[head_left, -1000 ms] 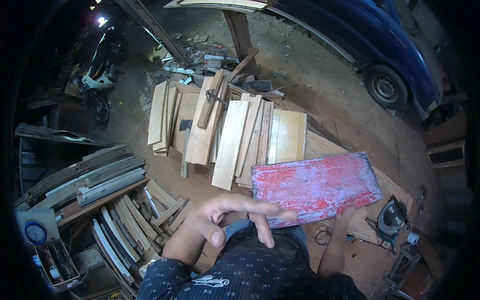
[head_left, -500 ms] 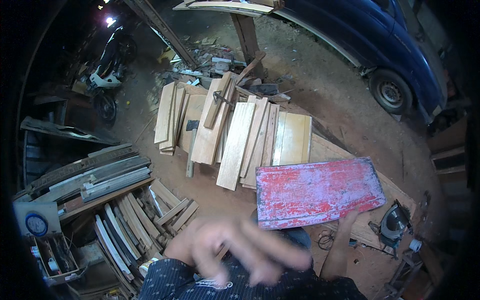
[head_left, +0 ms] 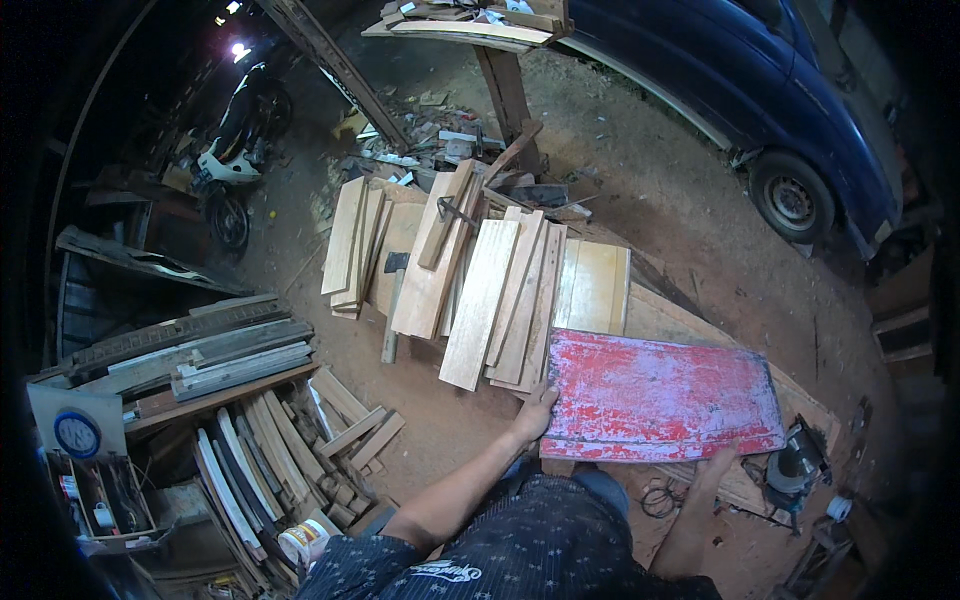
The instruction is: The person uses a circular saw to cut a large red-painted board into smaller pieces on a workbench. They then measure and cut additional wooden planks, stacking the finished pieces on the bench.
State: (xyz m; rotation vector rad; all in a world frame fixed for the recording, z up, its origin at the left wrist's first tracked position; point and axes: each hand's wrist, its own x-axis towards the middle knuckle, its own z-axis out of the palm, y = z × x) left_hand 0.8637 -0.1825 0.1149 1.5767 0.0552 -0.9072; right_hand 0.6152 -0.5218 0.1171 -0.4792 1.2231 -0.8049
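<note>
A wide wooden board (head_left: pixel 660 395) with worn red and pale purple paint lies in front of me, over the near right part of a wooden work surface. My left hand (head_left: pixel 537 412) is closed on its left edge, the fingers partly behind the board. At its near edge, toward the right, my right hand (head_left: pixel 718 458) grips it; those fingers are hidden under the board. Just beyond stand several pale planks (head_left: pixel 480 305), laid side by side. A hammer (head_left: pixel 394 300) rests among them at the left.
A circular saw (head_left: pixel 797 460) sits right of the painted board, with a coiled cable (head_left: pixel 660 498) nearby. Stacked timber (head_left: pixel 245 350) and curved wooden strips (head_left: pixel 265 450) fill the left side. A white tub (head_left: pixel 303 540) is near my left elbow. A blue vehicle (head_left: pixel 740 90) stands at the back right.
My left hand, blurred in front of my body before, has reached forward and taken the board's left edge. The board has shifted slightly right, with my right hand still on it.
</note>
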